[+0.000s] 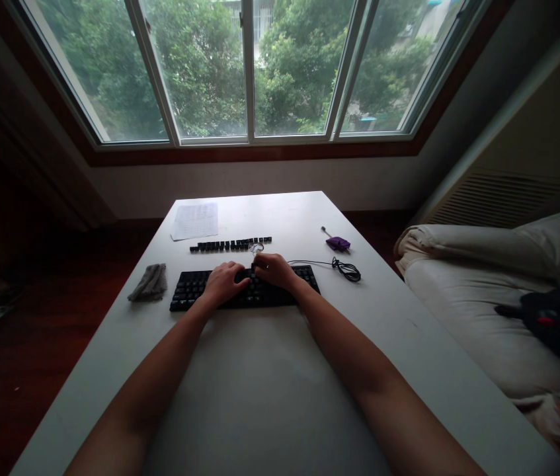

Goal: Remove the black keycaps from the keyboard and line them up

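Note:
A black keyboard lies across the white table, and a strip of its top row looks bare of keycaps. My left hand rests on the keyboard left of its middle, fingers stretched forward and thumb toward the centre. Close beside it, my right hand is closed, fingertips pinched over the upper middle of the keys. Thin wire loops of what looks like a keycap puller stick out above those fingers; the rest is hidden. Behind the keyboard, several loose keycaps stand in a row.
A grey cloth lies left of the keyboard. To the right are a coiled black cable and a purple object with a thin stick. A printed sheet lies at the table's far left. A cream sofa stands beyond the right edge.

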`<state>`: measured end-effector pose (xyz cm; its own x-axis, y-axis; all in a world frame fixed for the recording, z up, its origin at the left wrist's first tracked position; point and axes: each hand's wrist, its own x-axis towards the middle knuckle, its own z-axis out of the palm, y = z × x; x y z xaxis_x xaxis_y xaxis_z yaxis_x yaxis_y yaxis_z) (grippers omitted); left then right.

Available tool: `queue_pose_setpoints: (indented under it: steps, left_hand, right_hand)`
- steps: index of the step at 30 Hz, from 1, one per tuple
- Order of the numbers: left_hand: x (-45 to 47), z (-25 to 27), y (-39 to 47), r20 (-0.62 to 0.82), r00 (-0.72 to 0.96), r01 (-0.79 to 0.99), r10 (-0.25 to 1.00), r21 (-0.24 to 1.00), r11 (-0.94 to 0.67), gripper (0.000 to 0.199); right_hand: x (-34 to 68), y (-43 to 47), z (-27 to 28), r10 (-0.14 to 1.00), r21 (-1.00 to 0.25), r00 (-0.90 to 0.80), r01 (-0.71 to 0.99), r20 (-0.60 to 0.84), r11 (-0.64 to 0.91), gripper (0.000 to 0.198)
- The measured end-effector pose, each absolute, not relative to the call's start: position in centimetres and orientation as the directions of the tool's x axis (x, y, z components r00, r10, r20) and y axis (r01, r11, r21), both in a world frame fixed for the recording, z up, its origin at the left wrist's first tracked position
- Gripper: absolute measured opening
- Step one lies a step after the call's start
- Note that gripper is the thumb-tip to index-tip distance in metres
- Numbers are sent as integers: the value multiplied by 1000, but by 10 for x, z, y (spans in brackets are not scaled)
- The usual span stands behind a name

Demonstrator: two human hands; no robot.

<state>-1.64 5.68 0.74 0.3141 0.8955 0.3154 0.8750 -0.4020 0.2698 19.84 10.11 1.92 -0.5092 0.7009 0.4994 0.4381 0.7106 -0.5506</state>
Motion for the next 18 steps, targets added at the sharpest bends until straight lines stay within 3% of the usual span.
queue_pose_setpoints:
  steps: [9,18]
  left_hand:
    - [-17,8,56,303,306,877,902,280,-391,32]
    - [-14,11,55,276,251,893,928,303,-332,32]
  right_hand:
    - [211,118,9,757,-740,-513,304,404,601,6]
    - [213,116,5,849,-915,-421,95,319,391,10]
